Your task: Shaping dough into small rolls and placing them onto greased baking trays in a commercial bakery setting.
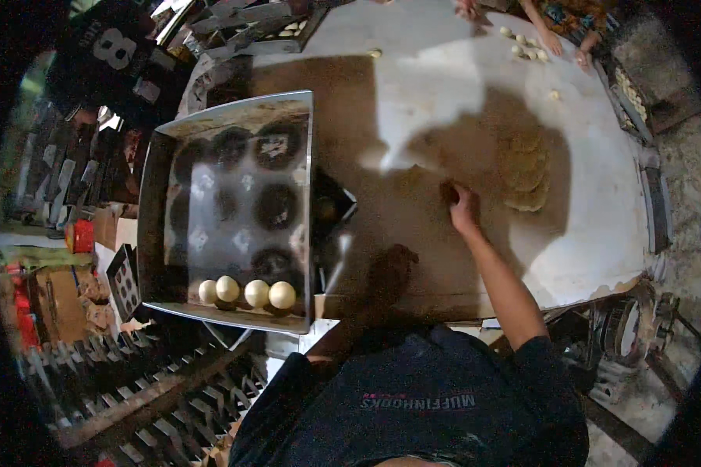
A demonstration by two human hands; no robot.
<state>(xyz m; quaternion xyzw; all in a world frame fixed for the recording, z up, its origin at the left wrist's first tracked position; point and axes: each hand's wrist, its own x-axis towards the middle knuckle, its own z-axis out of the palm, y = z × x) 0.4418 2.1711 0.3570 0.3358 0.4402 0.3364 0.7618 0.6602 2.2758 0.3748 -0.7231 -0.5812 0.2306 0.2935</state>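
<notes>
Your right hand is over the shadowed table, fingers curled (whether they pinch anything, I can't tell), overlapping flat rounds to its right. Your left hand is lost in darkness, fingers unreadable. On your left, the deep tray's wall stands between its four pale balls and you; more balls lie near a co-worker's hand.

Left of the right grip, one deep metal tray is seen, with four dough balls held inside. Right of it, at least three overlapping dough rounds are counted on one bench; beyond, two lone dough pieces are seen.
</notes>
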